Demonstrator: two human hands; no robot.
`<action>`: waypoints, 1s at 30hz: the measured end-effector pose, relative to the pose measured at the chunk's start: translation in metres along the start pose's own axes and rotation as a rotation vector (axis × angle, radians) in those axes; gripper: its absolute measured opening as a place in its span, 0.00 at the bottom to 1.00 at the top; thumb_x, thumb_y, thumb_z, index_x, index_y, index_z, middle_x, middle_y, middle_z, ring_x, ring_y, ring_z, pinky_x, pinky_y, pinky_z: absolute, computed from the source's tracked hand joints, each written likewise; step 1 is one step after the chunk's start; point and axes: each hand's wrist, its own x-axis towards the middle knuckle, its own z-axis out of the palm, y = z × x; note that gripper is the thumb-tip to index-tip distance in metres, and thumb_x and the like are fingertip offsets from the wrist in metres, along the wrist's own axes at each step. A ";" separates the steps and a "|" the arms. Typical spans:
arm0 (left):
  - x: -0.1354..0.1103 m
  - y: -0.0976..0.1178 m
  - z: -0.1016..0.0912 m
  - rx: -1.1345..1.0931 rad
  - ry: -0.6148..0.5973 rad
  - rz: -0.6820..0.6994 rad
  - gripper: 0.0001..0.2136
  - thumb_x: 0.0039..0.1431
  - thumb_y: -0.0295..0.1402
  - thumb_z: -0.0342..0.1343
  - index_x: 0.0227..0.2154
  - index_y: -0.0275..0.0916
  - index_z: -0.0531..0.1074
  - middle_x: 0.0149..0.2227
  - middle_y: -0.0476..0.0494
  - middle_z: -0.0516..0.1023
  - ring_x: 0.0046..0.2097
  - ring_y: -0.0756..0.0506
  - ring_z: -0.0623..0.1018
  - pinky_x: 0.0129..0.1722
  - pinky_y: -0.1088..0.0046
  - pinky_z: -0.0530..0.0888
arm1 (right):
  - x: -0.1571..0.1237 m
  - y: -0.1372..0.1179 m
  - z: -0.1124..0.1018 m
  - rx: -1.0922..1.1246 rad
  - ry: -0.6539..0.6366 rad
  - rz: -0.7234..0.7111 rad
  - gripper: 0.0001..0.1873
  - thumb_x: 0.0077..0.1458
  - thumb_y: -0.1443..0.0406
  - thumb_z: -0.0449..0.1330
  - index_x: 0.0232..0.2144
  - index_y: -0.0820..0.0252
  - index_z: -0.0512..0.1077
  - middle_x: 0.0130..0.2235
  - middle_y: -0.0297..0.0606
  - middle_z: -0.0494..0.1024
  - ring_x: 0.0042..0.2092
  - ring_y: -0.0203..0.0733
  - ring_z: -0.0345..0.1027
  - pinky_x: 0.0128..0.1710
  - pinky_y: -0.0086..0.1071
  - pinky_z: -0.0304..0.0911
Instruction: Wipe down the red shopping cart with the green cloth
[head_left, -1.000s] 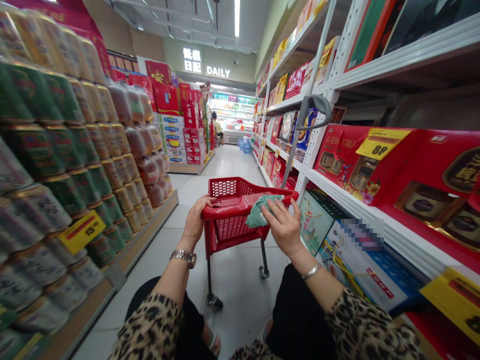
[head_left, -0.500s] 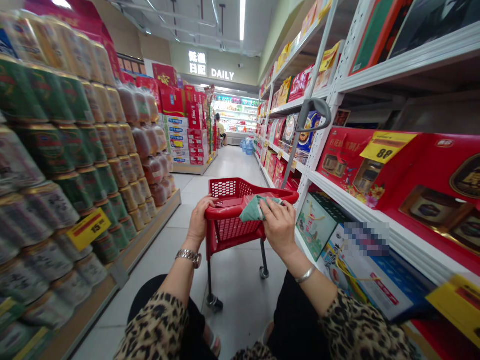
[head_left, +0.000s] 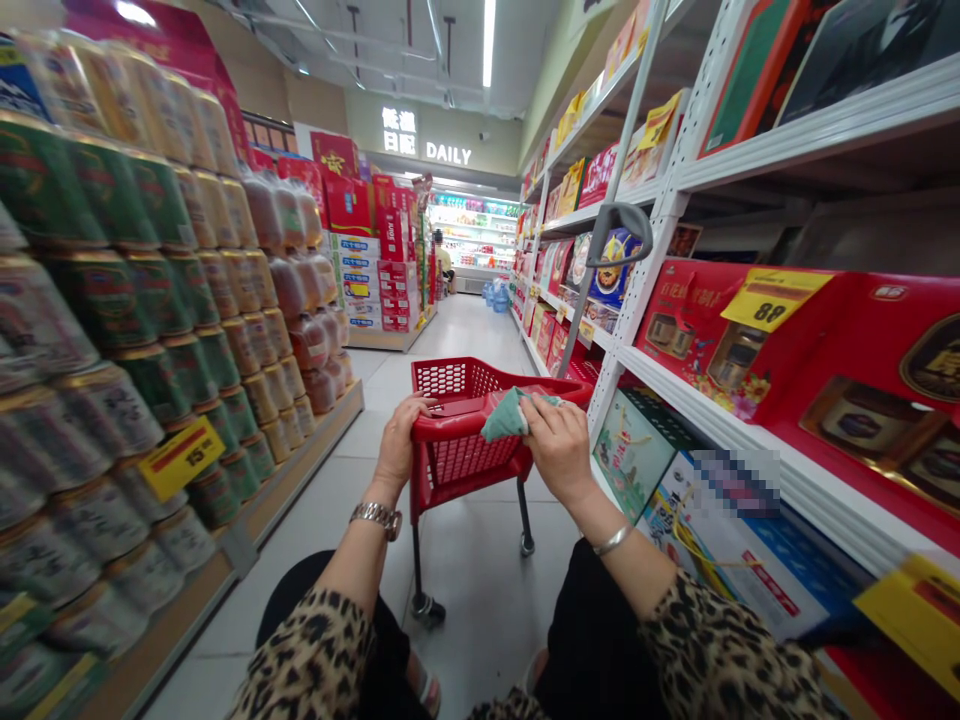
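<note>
A small red plastic shopping cart stands on wheeled grey legs right in front of me. My left hand is closed over the left corner of its rim. On the right side, my right hand presses a green cloth against the top of the rim, fingers closed over the cloth. A long grey pole with a looped grey handle rises behind the cart's right side. Watch and bracelet are on my wrists, and my knees lie on either side below.
Stacked drink cans line the left on a low platform. White shelves with red gift boxes run close along my right. Tiled floor leads to water jugs, a person and a lit cooler.
My right hand and the cloth have shifted very slightly left along the rim. The left hand keeps its hold, and the view has turned a little.
</note>
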 end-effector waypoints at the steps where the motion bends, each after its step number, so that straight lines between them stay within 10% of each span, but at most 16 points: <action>1: 0.000 0.001 0.000 0.002 -0.002 0.001 0.14 0.66 0.37 0.41 0.29 0.43 0.69 0.47 0.40 0.81 0.58 0.41 0.74 0.66 0.58 0.64 | 0.002 0.000 -0.001 0.005 0.008 0.001 0.18 0.66 0.69 0.57 0.56 0.57 0.76 0.52 0.46 0.82 0.43 0.46 0.73 0.55 0.45 0.61; 13: -0.002 -0.002 -0.001 -0.022 0.019 -0.017 0.15 0.66 0.40 0.41 0.29 0.43 0.68 0.47 0.40 0.80 0.58 0.41 0.74 0.66 0.60 0.63 | 0.040 -0.014 -0.016 0.601 0.080 0.601 0.16 0.63 0.54 0.63 0.46 0.59 0.76 0.36 0.36 0.83 0.34 0.42 0.75 0.36 0.33 0.70; 20: -0.004 0.001 -0.003 -0.027 0.007 -0.025 0.13 0.65 0.40 0.42 0.29 0.43 0.68 0.48 0.39 0.81 0.58 0.40 0.73 0.67 0.58 0.63 | 0.022 0.009 0.014 0.205 -0.013 0.222 0.26 0.63 0.72 0.55 0.61 0.50 0.73 0.55 0.44 0.79 0.56 0.48 0.73 0.62 0.47 0.64; 30: -0.004 0.000 -0.004 0.000 -0.002 -0.003 0.15 0.65 0.42 0.41 0.29 0.44 0.69 0.47 0.40 0.81 0.58 0.39 0.73 0.68 0.57 0.62 | 0.000 0.009 -0.005 0.078 -0.161 -0.073 0.34 0.60 0.63 0.67 0.66 0.53 0.65 0.67 0.57 0.64 0.67 0.59 0.61 0.68 0.65 0.51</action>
